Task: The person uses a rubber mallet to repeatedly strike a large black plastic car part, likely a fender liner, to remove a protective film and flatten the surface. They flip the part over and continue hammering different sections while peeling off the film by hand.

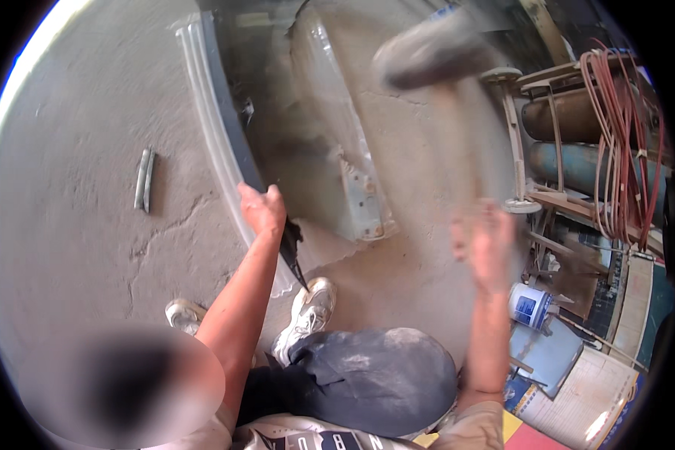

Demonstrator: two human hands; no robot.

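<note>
My left hand [262, 208] is closed on the near part of a long metal panel [216, 120], which has a ribbed silver side and a dark inner edge. The panel stretches away from me along the concrete floor. To the right, my right hand [487, 240] is wrapped round the wooden handle of a mallet [435, 52]. Its thick, dark-faced head is raised and smeared by motion. Between the hands lies a narrower silver metal strip [364, 199] with holes at its near end.
Two short metal pieces [144, 180] lie on the cracked floor at left. Along the right side stand a wheeled cart [514, 139] with gas cylinders [562, 116], a red hose coil [615, 142] and a white-and-blue bucket [530, 306]. My shoe [311, 311] is near the panel's end.
</note>
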